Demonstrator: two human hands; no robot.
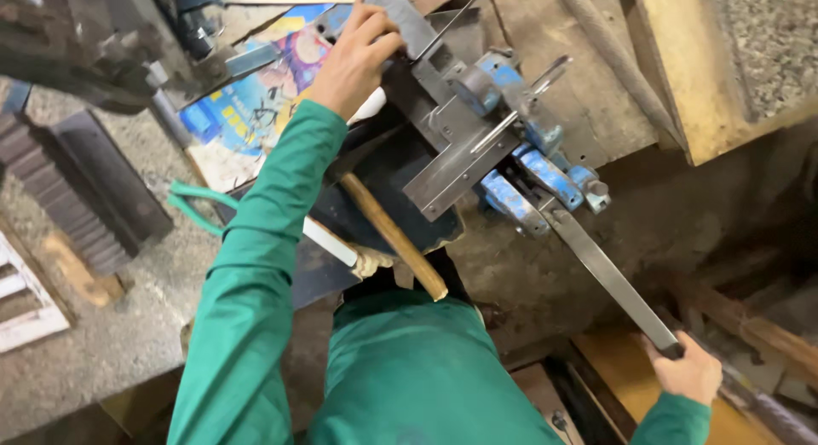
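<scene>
My left hand (pixel 356 54), in a green sleeve, presses down on a flat grey steel piece (pixel 400 23) near the top of the view. That piece runs into a bracket-like steel assembly (pixel 452 155) clamped in a blue bench vise (pixel 520 168). My right hand (pixel 688 370), at the lower right, grips the end of a long square steel bar (pixel 609 279) that slants up to the vise. A hammer with a wooden handle (pixel 394 236) lies on the bench edge between my arms, untouched.
A colourful printed sheet (pixel 256 104) lies on the bench at upper left. A dark ribbed block (pixel 81 189) and a green cord (pixel 192 208) lie on the concrete floor at left. Wooden planks (pixel 690 78) stand at upper right, more timber at lower right.
</scene>
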